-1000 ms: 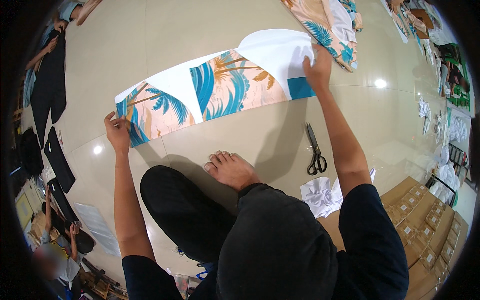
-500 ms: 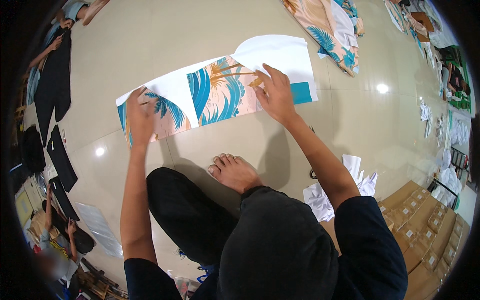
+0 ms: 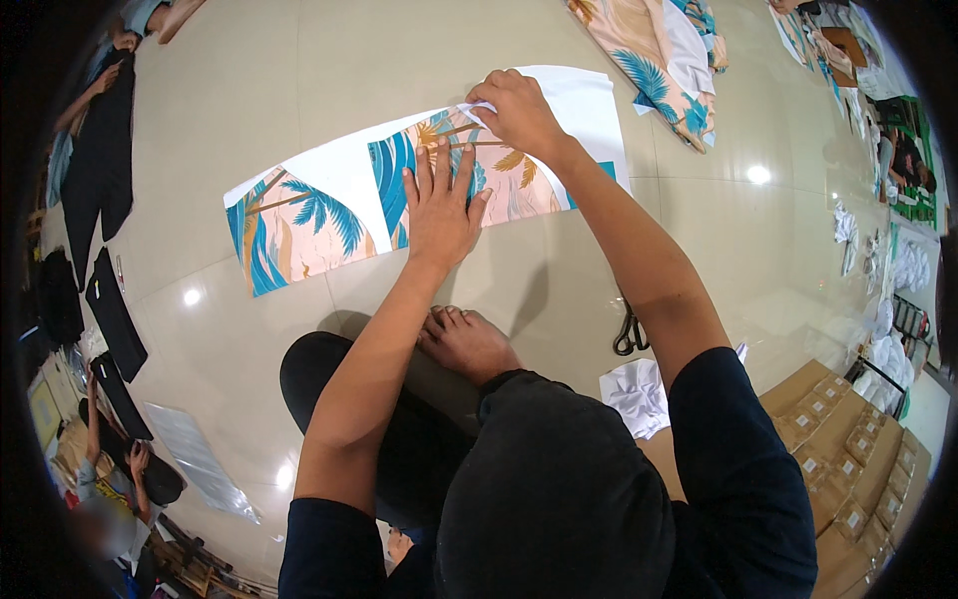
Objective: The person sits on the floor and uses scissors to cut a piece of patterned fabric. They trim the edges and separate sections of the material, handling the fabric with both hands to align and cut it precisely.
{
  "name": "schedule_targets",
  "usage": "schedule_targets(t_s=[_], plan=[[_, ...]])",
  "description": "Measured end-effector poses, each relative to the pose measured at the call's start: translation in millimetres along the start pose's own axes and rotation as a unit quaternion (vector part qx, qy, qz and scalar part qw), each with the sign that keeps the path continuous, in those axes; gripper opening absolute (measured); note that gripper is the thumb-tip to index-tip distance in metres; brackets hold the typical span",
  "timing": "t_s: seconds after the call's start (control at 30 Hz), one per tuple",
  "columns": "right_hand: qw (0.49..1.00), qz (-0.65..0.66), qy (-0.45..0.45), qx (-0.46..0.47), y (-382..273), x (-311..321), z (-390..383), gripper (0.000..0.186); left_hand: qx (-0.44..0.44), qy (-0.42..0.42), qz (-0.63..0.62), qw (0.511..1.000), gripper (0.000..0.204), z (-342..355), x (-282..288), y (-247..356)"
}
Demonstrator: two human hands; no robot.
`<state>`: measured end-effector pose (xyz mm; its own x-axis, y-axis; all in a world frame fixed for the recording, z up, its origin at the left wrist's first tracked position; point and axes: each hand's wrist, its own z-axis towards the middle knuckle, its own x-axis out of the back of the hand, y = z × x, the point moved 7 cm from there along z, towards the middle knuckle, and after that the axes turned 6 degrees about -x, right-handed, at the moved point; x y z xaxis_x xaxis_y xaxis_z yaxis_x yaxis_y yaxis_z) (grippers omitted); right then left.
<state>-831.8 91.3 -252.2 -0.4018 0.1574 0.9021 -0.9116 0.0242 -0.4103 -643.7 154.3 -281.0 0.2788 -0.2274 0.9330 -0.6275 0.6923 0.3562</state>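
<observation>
Printed cloth (image 3: 324, 225) lies on the floor (image 3: 379, 50). The left hand (image 3: 445, 215) rests flat upon it, fingers slightly spread; the right hand (image 3: 517, 110) pinches its upper edge, fingers narrow. Scissors (image 3: 630, 322) lie nearby, partly hidden.

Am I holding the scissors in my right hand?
No, the scissors lie on the floor, while your right hand pinches the printed fabric.

Left hand (image 3: 442, 215) flat on palm-print fabric (image 3: 387, 190), right hand (image 3: 517, 112) pinching its edge, scissors (image 3: 629, 323) nearby
</observation>
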Motion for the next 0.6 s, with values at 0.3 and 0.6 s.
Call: schedule_targets(t_s=[0.3, 0.6], plan=[[0.996, 0.008, 0.069, 0.051, -0.7, -1.0, -7.8, 0.016, -0.006, 0.014, 0.027, 1.000, 0.072, -1.0, -6.1, -1.5], [0.997, 0.009, 0.077, 0.022, -6.4, -13.1, -23.7, 0.043, 0.000, 0.012, 0.027, 1.000, 0.071, -0.1, -7.4, -2.9]])
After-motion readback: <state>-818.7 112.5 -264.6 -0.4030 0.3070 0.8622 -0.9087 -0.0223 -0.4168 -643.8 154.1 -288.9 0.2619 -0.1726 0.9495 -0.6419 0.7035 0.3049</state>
